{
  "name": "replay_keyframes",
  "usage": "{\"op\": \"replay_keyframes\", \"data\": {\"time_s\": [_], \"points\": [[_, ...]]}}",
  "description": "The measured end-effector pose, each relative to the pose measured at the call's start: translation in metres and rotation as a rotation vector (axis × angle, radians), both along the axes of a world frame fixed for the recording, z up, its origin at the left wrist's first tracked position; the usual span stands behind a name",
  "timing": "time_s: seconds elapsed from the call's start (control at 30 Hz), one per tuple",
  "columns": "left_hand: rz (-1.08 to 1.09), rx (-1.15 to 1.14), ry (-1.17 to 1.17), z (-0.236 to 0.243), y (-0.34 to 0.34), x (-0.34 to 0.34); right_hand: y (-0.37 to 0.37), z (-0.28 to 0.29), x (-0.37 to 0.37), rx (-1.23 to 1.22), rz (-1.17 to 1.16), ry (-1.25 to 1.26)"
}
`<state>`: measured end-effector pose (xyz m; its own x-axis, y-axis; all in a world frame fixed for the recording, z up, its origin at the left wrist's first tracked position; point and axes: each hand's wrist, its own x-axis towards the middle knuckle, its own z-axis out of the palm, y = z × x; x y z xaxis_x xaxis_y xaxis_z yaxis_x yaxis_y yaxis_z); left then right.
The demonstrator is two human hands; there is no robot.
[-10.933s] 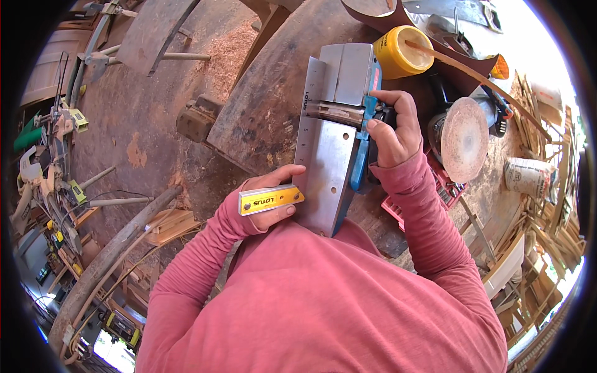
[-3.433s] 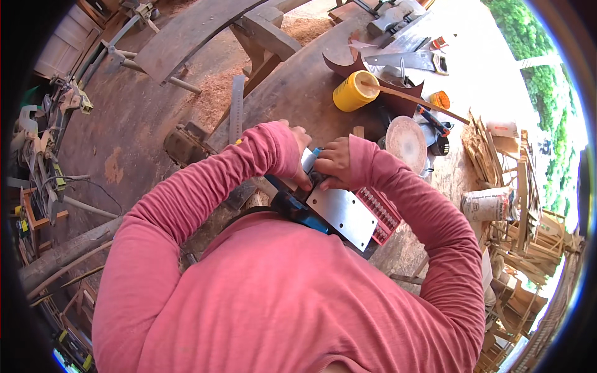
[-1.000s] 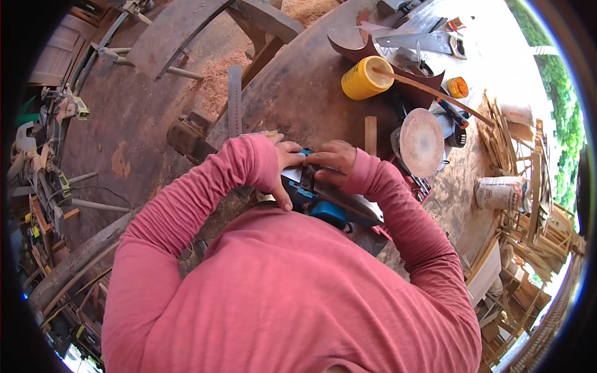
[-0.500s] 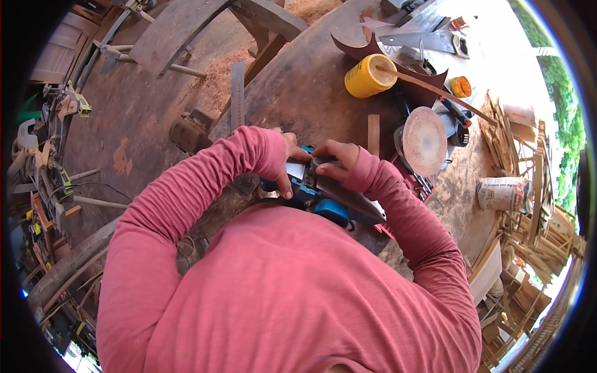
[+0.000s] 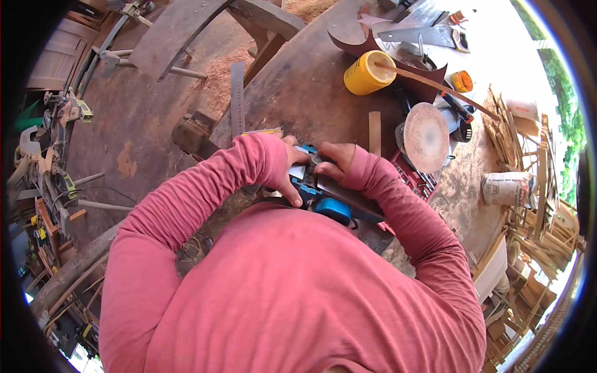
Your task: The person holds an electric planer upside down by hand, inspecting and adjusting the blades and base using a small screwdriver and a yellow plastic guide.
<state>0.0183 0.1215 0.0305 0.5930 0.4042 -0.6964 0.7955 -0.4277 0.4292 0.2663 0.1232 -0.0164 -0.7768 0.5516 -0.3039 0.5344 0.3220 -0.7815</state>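
Observation:
A blue-and-black power planer [image 5: 333,210] lies crosswise in front of me, its metal parts partly hidden by my hands. My left hand [image 5: 290,174] grips its left portion, thumb extended down along the body. My right hand [image 5: 334,160] has curled fingers on the dark mechanism at its middle. Just beyond my left hand lies a yellow-marked bar [image 5: 261,131], mostly covered, and a steel rule [image 5: 237,96]. A short wooden strip [image 5: 374,132] lies beyond my right hand.
On the cluttered bench [image 5: 280,87] are a yellow glue tub [image 5: 364,78] with a stick, a handsaw [image 5: 423,36], a round sanding disc [image 5: 426,137] and a red bit case [image 5: 410,177]. Clamps [image 5: 68,143] line the left; lumber scraps [image 5: 538,186] pile at the right.
Earlier my left hand held a yellow bar above an upturned planer bed; now both hands work at the planer's middle. In the last second, my hands have shifted only slightly.

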Motion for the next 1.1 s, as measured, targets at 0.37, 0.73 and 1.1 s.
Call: {"op": "replay_keyframes", "data": {"time_s": [0.37, 0.73, 1.1], "points": [[0.065, 0.057, -0.008, -0.013, -0.018, 0.001, -0.035, 0.044, -0.037, 0.067, -0.163, -0.475], [0.047, 0.031, 0.009, -0.001, -0.009, 0.005, -0.007, 0.008, -0.003, 0.312, 0.138, -0.115], [0.082, -0.035, 0.034, -0.013, -0.008, 0.002, 0.032, 0.023, -0.002, 0.284, 0.502, -0.158]]}}
